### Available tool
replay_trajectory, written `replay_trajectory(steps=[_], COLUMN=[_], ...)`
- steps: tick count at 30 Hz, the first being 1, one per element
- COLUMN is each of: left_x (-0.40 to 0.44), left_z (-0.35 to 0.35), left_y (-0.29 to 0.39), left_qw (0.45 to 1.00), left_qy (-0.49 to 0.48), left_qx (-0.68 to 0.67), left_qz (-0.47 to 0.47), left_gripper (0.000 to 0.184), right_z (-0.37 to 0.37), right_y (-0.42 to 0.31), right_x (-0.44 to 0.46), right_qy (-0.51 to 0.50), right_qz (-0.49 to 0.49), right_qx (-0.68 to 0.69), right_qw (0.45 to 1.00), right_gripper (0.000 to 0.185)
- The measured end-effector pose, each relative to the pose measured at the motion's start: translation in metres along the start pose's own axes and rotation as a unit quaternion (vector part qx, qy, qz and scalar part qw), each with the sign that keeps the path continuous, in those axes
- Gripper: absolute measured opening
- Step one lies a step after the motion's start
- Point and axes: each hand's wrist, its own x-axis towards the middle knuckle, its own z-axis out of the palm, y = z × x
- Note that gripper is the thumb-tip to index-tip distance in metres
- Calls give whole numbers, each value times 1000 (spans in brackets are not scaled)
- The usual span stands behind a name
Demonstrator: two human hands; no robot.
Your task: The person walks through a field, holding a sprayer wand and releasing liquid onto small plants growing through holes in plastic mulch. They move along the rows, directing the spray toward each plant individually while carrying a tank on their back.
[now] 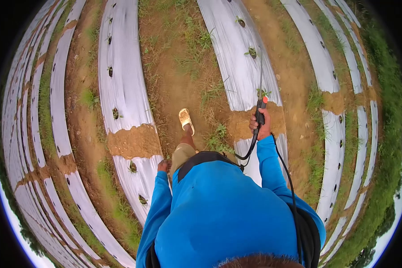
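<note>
My right hand [262, 122] is closed around the black handle of a spray wand [260, 105] with an orange-red part at its top. From the handle, the thin metal lance [261, 67] points forward over a plastic-covered bed [236, 49], close to small plants in its holes. A black hose [250, 149] curves from the handle back toward my waist. Beside my left hip, my left hand [164, 165] hangs low with its fingers bent downward; they are too small to make out clearly.
Long silver-white plastic strips [120, 58] run forward on both sides, crossed by bands of bare soil [135, 142]. Between them lies a dirt path [174, 71] with grass tufts, where a foot in a pale clog [184, 117] steps. Dense green growth [388, 89] borders the right side.
</note>
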Motion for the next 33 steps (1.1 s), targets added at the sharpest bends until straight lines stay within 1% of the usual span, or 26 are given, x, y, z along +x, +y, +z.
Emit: replay_trajectory(steps=[1, 2, 3, 4, 5, 6, 7, 8, 9, 10, 11, 14, 16, 17, 18, 19, 21, 22, 24, 26, 27, 28, 30, 31, 32, 33], left_x=[20, 74, 129, 180, 189, 252, 297, 296, 300, 344, 268, 262, 276, 285, 298, 315, 349, 367, 390, 388, 403, 398, 394, 384, 395, 393], left_z=[6, -1, -9, -17, -14, -13, -12, -4, 10, -5, 3, 7, 2, 2, 2, -1, -3, -2, -5, -1, -3, 3, 9, 19, 18, 21], left_y=[25, 17, 8, 2, 32, 24, 37, 85, 129, 139, 254, 405, 477, 509, 532, 547, 574, 583, 583, 588, 582, 589, 604, 628, 638, 668], left_qw=[998, 993, 964, 917, 970, 951, 941, 939, 941, 982, 993, 995, 994, 994, 993, 993, 998, 998, 999, 997, 993, 990, 983, 983, 978, 971], left_qy=[20, -24, -51, -60, -69, -55, -43, -37, -26, -78, -106, -85, -83, -60, -37, -37, -16, -14, -18, 2, 1, 18, 0, 7, 22, 10], left_qx=[25, 98, 172, 225, 161, 198, 197, 182, 119, 77, 44, 9, -1, 7, 15, 14, 1, 0, 40, 77, 86, 89, 70, 117, 207, 237], left_qz=[-60, 62, 198, 324, 166, 232, 271, 288, 316, 155, -13, 54, 68, 91, 113, 109, 67, 68, -5, -32, -82, -112, -168, -143, -33, -25], left_gripper=[37, 38, 40, 42, 46, 43, 40, 36, 33, 28, 23, 21, 23, 23, 24, 24, 26, 26, 30, 30, 31, 31, 31, 35, 37, 38], right_z=[12, 22, 34, 49, 62, 81, 102, 118, 137, 158, 179, 236, 273, 287, 300, 313, 336, 350, 377, 412, 424, 444, 487, 506, 528, 552], right_y=[-6, -10, -15, -19, -20, -24, -27, -24, -28, -37, -47, -71, -79, -83, -87, -91, -99, -105, -119, -126, -134, -146, -161, -174, -185, -197], right_x=[18, 35, 53, 74, 90, 106, 117, 128, 146, 164, 176, 220, 255, 275, 295, 315, 353, 378, 430, 479, 511, 536, 574, 596, 614, 627], right_qy=[0, -4, -8, -11, 0, 10, 4, 12, 15, 16, -2, -18, -11, -1, 9, 20, 25, 24, 28, 49, 32, 29, 38, 25, 23, 36], right_qz=[-8, 11, 29, 18, 26, 32, 41, 39, 30, 21, 27, 29, 18, 21, 24, 25, 28, 26, 38, -8, -1, 2, -23, -5, -1, -9], right_qx=[-1, 5, 11, 11, 3, -7, -2, -1, 7, 15, 20, 67, 54, 44, 34, 19, 7, -3, -3, -12, -24, -20, -32, -6, 0, 6], right_qw=[1000, 1000, 999, 1000, 1000, 999, 999, 999, 999, 1000, 999, 997, 998, 999, 999, 999, 999, 999, 999, 999, 999, 999, 998, 1000, 1000, 999], right_gripper=[31, 31, 31, 31, 32, 32, 33, 33, 33, 33, 34, 35, 35, 35, 34, 34, 34, 34, 33, 33, 33, 33, 33, 32, 32, 31])
